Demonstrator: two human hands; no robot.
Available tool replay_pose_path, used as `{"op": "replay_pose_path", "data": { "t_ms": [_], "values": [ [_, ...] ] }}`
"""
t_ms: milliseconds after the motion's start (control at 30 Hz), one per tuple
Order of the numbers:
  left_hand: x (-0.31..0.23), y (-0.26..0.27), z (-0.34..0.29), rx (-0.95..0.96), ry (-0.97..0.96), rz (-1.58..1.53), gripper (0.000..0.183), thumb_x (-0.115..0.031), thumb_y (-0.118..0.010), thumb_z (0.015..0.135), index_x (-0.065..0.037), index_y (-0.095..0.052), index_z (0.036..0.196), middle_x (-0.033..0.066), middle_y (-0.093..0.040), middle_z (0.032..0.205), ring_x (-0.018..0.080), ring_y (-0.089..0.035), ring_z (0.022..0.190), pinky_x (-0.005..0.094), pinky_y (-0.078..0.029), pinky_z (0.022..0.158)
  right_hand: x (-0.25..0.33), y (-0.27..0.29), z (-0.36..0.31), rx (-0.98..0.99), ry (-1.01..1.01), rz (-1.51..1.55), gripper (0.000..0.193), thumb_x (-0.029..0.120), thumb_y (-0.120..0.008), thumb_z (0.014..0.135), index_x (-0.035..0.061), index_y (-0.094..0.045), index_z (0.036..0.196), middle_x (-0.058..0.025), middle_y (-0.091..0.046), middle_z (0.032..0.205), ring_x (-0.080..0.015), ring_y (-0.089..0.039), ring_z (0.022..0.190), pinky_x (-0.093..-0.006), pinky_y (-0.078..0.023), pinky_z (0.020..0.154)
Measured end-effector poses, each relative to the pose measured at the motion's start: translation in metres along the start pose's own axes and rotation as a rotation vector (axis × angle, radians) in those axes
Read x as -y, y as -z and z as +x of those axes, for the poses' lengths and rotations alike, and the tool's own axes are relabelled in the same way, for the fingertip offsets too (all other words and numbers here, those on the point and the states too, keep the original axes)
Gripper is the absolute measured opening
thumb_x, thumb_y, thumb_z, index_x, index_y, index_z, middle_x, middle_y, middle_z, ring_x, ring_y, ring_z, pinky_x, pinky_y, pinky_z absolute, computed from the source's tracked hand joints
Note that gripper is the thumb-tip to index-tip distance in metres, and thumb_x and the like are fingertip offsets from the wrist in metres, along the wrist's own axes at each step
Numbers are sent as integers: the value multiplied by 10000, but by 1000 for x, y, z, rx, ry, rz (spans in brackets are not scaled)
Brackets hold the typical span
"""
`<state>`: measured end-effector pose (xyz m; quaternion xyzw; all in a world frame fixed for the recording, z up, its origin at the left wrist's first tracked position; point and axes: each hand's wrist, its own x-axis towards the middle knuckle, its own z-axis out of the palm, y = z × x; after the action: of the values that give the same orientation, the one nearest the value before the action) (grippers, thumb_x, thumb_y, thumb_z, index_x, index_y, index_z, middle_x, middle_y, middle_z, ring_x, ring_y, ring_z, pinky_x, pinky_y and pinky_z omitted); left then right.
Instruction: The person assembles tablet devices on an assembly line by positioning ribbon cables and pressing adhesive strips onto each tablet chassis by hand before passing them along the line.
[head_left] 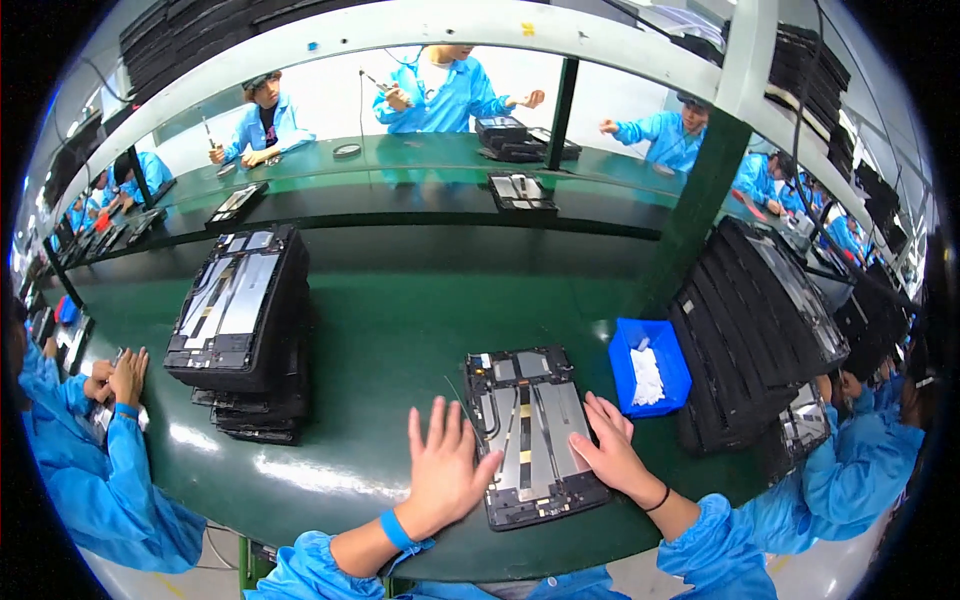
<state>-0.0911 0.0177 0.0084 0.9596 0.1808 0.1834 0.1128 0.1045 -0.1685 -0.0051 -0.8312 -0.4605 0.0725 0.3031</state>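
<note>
An opened tablet body [552,424] lies flat on the green bench in front of me, its silver battery plates, dark ribbon strips and black frame showing. My left hand [445,470] rests at its left edge, fingers spread and pointing away, thumb over the edge. On the other side my right hand [612,448] lies along the right edge, fingers stretched out and thumb reaching onto a silver plate. Neither hand grips anything. A thin dark wire [457,392] sticks up by the tablet's upper left corner.
A stack of similar tablet bodies [235,310] stands at the left. Right of my work are a blue bin [650,367] with white pieces and a tall stack of black trays [745,340]. A green post [700,200] rises behind. Co-workers in blue sit at both sides and across.
</note>
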Motion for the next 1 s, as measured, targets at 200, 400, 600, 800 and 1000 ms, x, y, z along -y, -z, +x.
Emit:
{"op": "replay_pose_path", "data": {
  "t_ms": [200,400,600,800,1000],
  "values": [
    [5,-2,10,-101,87,-600,570,-376,-449,967,100,-496,1277,269,-429,1394,441,-257,1379,555,-147,1129,27,3,11,-27,-44,859,645,64,-524,898,-38,-255,1475,-181,-344,1499,-264,-326,1387,-358,-219,1151],
    [29,-9,33,-413,145,-1391,534,-374,-275,1058,-11,-410,1426,164,-523,1351,225,-483,1239,338,-325,1082,71,13,53,-123,-122,1166,659,20,-485,880,19,-241,1493,-139,-481,1384,-182,-557,1138,-293,-445,975],
    [52,-51,23,-303,78,-714,268,-132,-473,952,-5,-556,1174,219,-599,1158,379,-541,1109,422,-415,978,231,-7,129,12,94,1377,611,86,-490,913,-14,-264,1472,-172,-524,1326,-238,-571,1161,-343,-445,1006],
    [33,-30,15,-269,-21,-938,284,-179,-547,917,-12,-574,1145,200,-627,1136,365,-568,1108,426,-439,934,364,-86,195,48,148,1584,625,-1,-521,852,-53,-297,1433,-166,-575,1205,-207,-584,1082,-308,-460,946],
    [40,-33,12,-191,-35,-934,293,-178,-561,908,-17,-576,1153,183,-624,1153,348,-566,1117,414,-436,947,391,-128,219,-139,99,739,679,221,-532,908,-97,-235,1430,-276,-359,1425,-365,-346,1348,-483,-230,1105]
  ]
}}
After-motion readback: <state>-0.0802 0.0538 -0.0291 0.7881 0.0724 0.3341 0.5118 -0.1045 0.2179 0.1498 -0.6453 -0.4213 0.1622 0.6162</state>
